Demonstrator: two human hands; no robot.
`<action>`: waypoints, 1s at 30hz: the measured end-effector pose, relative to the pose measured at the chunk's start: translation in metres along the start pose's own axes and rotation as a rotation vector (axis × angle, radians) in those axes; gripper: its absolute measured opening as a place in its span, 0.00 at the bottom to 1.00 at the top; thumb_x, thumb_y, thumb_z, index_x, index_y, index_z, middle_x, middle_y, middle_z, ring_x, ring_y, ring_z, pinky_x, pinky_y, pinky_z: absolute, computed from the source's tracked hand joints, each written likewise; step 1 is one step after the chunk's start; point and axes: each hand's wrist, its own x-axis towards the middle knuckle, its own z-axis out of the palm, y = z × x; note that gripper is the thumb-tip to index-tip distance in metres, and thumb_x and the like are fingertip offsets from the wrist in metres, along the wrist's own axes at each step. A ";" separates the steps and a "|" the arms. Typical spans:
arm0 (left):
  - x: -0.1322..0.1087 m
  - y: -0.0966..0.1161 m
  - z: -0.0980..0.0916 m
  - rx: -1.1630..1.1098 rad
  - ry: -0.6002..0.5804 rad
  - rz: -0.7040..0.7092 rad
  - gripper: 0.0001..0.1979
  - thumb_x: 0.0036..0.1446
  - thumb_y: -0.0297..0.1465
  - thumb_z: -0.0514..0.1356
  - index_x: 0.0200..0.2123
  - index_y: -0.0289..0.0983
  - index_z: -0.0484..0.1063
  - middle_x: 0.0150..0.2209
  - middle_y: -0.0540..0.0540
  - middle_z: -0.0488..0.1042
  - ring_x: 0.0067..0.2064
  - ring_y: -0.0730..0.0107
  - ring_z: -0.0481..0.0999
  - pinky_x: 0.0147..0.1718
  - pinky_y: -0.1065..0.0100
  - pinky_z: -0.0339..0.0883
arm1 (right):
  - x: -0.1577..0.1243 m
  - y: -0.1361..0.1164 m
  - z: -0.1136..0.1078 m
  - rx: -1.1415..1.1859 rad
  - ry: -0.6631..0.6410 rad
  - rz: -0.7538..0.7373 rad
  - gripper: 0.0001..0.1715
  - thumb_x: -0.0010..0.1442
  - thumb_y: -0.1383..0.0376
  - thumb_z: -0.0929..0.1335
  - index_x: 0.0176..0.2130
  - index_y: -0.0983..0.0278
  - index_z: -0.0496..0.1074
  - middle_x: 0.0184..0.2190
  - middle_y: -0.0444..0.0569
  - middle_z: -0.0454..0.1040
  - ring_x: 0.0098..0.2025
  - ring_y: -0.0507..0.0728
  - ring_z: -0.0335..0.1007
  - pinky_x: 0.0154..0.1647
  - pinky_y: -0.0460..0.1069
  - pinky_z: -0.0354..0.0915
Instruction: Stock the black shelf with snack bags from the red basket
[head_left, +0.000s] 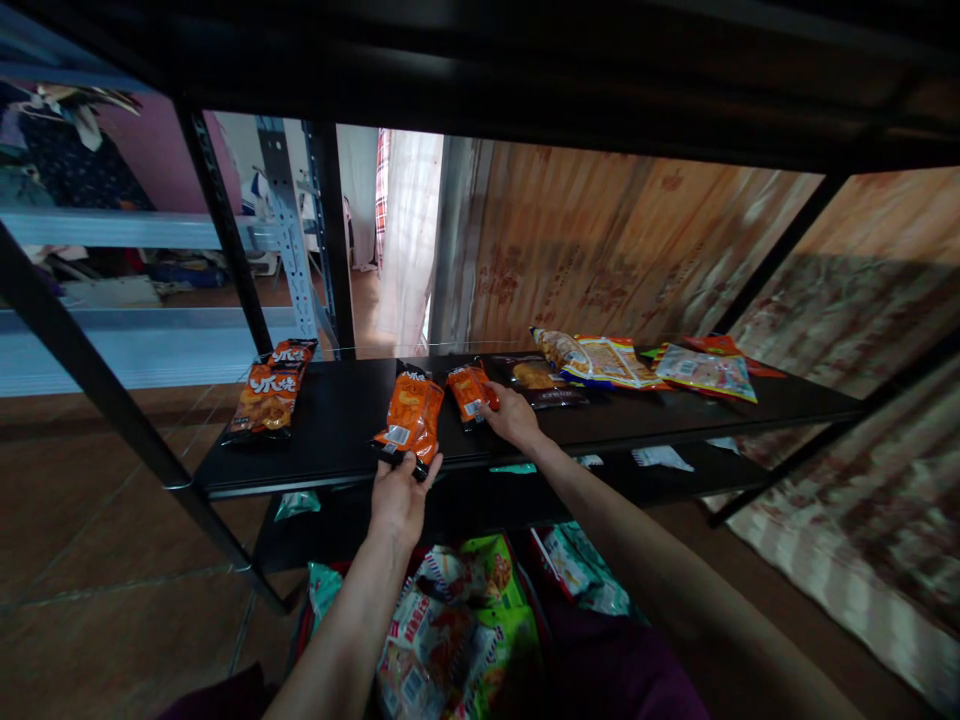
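My left hand (401, 495) is closed on the lower black edge of an orange snack bag (411, 410), back side with barcode facing up, over the front of the black shelf (337, 420). Just to its right, my right hand (512, 413) grips the right side of a second, smaller-looking orange snack bag (466, 395); some of its fingertips are hidden. A dark snack bag (536, 375) lies beyond the right hand. At the shelf's left end, orange-and-black snack bags (270, 395) overlap, fronts up.
Yellow-and-blue snack bags (611, 360) and a pale bag (709, 372) lie along the shelf's right side. Below, a container holds white and green snack bags (495, 570). Black posts (225, 230) frame the shelf; a patterned curtain (585, 240) hangs behind.
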 end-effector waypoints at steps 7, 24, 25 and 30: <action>0.004 -0.014 -0.021 0.345 0.064 0.371 0.14 0.54 0.23 0.55 0.44 0.42 0.63 0.42 0.48 0.72 0.41 0.72 0.75 0.41 0.64 0.74 | -0.006 -0.014 -0.002 -0.058 0.007 -0.090 0.27 0.59 0.65 0.63 0.57 0.66 0.65 0.57 0.60 0.66 0.59 0.63 0.61 0.59 0.55 0.57; 0.000 -0.034 -0.037 1.208 0.006 0.954 0.14 0.55 0.22 0.52 0.42 0.39 0.70 0.54 0.39 0.60 0.59 0.58 0.62 0.58 0.57 0.57 | -0.037 -0.089 -0.010 1.197 -0.568 0.277 0.24 0.53 0.53 0.71 0.47 0.62 0.71 0.41 0.50 0.78 0.40 0.56 0.75 0.43 0.51 0.69; 0.001 -0.036 -0.039 1.212 -0.012 0.973 0.14 0.55 0.21 0.52 0.43 0.38 0.71 0.54 0.39 0.60 0.59 0.58 0.61 0.59 0.55 0.57 | -0.037 -0.088 -0.008 1.238 -0.564 0.283 0.25 0.49 0.58 0.74 0.46 0.62 0.70 0.40 0.49 0.78 0.38 0.55 0.75 0.42 0.50 0.69; 0.001 -0.035 -0.046 1.164 -0.179 0.923 0.17 0.52 0.19 0.54 0.43 0.39 0.71 0.59 0.40 0.58 0.62 0.57 0.59 0.59 0.55 0.55 | -0.039 -0.081 0.003 1.394 -0.478 0.325 0.35 0.42 0.72 0.74 0.50 0.62 0.67 0.35 0.45 0.78 0.32 0.53 0.74 0.37 0.49 0.70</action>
